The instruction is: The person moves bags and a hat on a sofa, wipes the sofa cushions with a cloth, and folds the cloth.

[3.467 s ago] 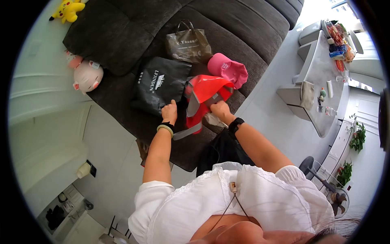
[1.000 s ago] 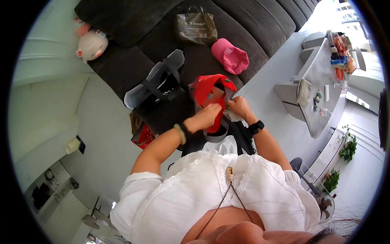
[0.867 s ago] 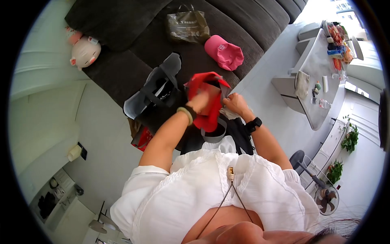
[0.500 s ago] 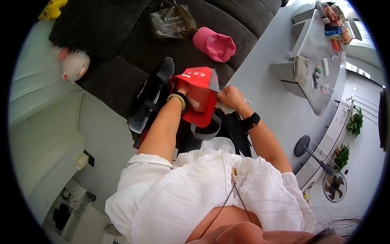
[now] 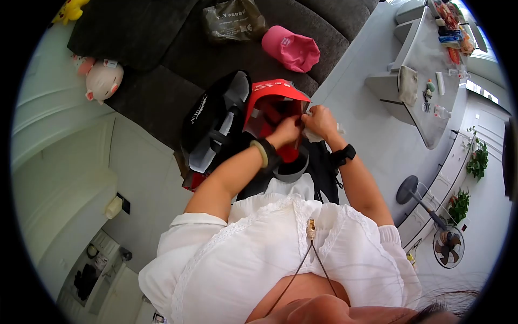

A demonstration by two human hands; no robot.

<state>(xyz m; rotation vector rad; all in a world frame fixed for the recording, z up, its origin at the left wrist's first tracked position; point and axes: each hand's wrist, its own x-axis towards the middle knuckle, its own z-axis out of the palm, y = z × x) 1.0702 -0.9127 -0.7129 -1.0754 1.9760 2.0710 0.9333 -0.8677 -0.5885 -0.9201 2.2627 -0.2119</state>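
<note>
Two bare hands meet at the open mouth of a red bag (image 5: 278,89), which stands near the front of a dark sofa (image 5: 178,48), just ahead of a person in a white top. The right hand (image 5: 321,120) is closed on the bag's right edge, beside a crumpled whitish cloth (image 5: 314,136). The left hand (image 5: 288,131) reaches over the near side of the opening with bent fingers; whether it grips anything cannot be told. To the left, close beside the red bag, lies a black bag (image 5: 211,102) with white lettering and a grey lining. Beyond the two bags, bare sofa cushion leads up to a pink cap (image 5: 291,47) and a brownish plastic bag (image 5: 234,22). The sofa's right edge runs diagonally past the cap, and open pale floor (image 5: 350,75) lies between it and a grey table (image 5: 429,127). More open floor spreads to the left, below a pig plush (image 5: 104,81) at the sofa's far-left edge. The fingertips of the left hand are hidden, and the red bag's inside is shadowed, seemingly red with some grey. A yellow plush (image 5: 70,11) and the plastic bag are cut off at the top, and a red printed bag (image 5: 195,180) shows only partly behind the left forearm.
</note>
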